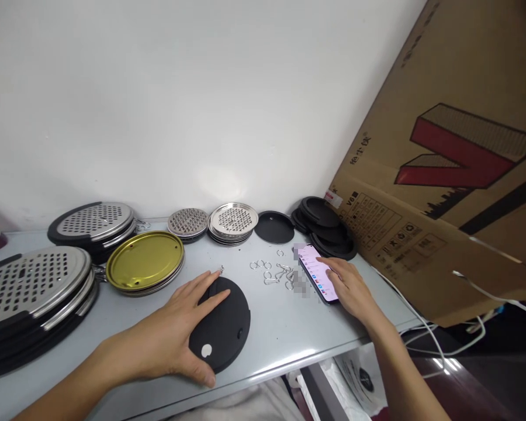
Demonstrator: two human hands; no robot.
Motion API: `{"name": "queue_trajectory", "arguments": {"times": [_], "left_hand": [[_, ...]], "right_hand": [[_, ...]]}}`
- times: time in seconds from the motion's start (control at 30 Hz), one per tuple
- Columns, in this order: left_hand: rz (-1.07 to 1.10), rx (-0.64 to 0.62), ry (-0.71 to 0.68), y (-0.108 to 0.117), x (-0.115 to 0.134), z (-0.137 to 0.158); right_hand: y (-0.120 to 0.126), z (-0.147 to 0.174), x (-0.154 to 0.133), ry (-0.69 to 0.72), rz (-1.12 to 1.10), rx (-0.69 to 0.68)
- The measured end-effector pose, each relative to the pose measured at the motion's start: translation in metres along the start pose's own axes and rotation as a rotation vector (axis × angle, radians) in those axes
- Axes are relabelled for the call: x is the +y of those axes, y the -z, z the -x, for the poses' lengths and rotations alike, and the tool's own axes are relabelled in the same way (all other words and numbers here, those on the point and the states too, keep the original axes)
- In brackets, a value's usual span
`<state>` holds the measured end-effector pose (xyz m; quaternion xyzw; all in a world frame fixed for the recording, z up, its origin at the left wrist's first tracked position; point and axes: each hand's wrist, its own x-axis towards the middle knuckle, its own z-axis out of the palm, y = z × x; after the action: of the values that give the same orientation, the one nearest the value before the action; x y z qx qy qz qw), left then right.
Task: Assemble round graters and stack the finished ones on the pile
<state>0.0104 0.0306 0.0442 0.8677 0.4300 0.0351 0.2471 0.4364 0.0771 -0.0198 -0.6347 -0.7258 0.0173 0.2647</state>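
My left hand [179, 324] is around the left side of a flat black disc [228, 333] on the table, thumb at its near edge and fingers over its far part. The disc has a white spot near the thumb and a small hole at the right. A small metal piece [221, 269] shows by the fingertips. My right hand [346, 286] lies over a phone [316, 272] with a lit screen, fingers stretched out and touching it. Between the hands lie several wire rings and hooks [284, 271].
Along the wall are stacked perforated metal discs [232, 220], grater plates [187, 222], a gold-coloured round lid [144, 260] and black discs [328, 225]. Black-rimmed perforated stacks [35, 286] stand at the left. A large cardboard box [421, 234] leans at the right, with white cables [403, 298] below.
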Motion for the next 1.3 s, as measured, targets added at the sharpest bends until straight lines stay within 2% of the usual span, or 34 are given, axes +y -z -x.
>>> {"name": "queue_trajectory", "arguments": {"times": [0.33,0.73,1.07,1.3], "left_hand": [[0.006,0.018,-0.003,0.000,0.000,0.001],[-0.060,0.068,-0.037,-0.004,-0.002,0.002],[-0.074,0.057,-0.025,-0.003,0.000,0.004],[-0.033,0.046,-0.011,-0.003,-0.001,0.003]], "right_hand": [[-0.002,-0.017,-0.005,-0.067,-0.012,-0.049],[-0.007,-0.009,-0.004,-0.051,0.029,0.018],[-0.005,-0.008,-0.005,-0.068,-0.126,0.154],[0.000,0.016,0.005,-0.292,-0.157,0.362]]}}
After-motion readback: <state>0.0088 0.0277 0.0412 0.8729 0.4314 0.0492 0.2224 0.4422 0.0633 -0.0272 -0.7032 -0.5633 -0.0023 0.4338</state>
